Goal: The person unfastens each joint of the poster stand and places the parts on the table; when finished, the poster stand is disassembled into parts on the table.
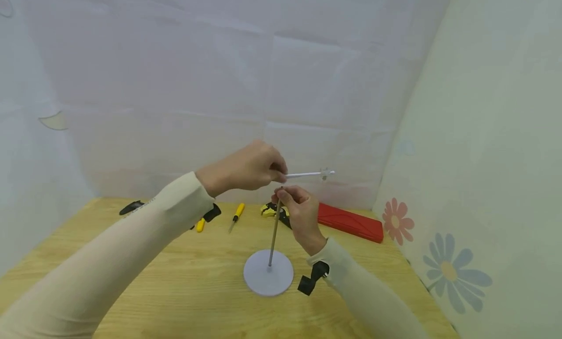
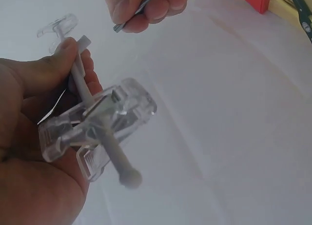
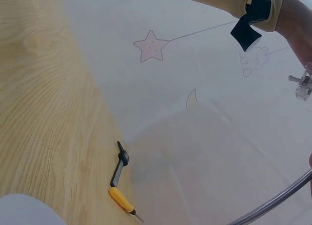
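My left hand point(image 1: 273, 169) grips a clear plastic clip point(image 2: 97, 125) with a thin white rod point(image 1: 307, 174) running through it. The thumb lies along the rod, which sticks out level to the right and ends in a small clear piece point(image 1: 325, 173). Just below, my right hand point(image 1: 287, 196) pinches the top of a slim metal rod point(image 1: 274, 231). That rod stands upright in a round white base point(image 1: 269, 278) on the wooden table point(image 1: 175, 290). In the left wrist view the right hand point(image 2: 146, 8) shows at the top, with the metal rod tip point(image 2: 119, 27) poking out of its fingers.
Along the table's back edge lie a yellow screwdriver point(image 1: 237, 214), a yellow and black tool point(image 1: 272, 210), a red case point(image 1: 349, 222) and a black tool point(image 1: 130, 207). White sheeting hangs behind, and a flowered wall stands to the right. A screwdriver point(image 3: 122, 199) lies near the base point(image 3: 24, 210).
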